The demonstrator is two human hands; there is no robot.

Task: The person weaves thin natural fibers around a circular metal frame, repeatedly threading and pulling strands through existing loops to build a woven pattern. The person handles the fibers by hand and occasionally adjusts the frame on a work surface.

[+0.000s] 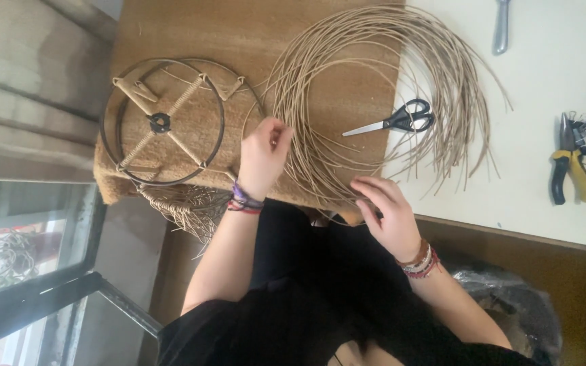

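Note:
A coiled bundle of thin tan cane strands (374, 74) lies on a brown mat (252, 30), with its ends fanning onto the white table (551, 88). My left hand (262, 156) pinches strands at the coil's left side. My right hand (388, 217) grips strands at the near edge of the mat. A round dark wire frame (161, 122) with cane-wrapped spokes lies just left of my left hand. Both wrists wear bracelets.
Black-handled scissors (401, 120) lie on the strands at the mat's right edge. Yellow-handled pliers (571, 169) and a grey metal tool (502, 27) lie on the white table. A woven cane piece (188, 207) hangs below the mat. A dark plastic bag (510, 298) sits at lower right.

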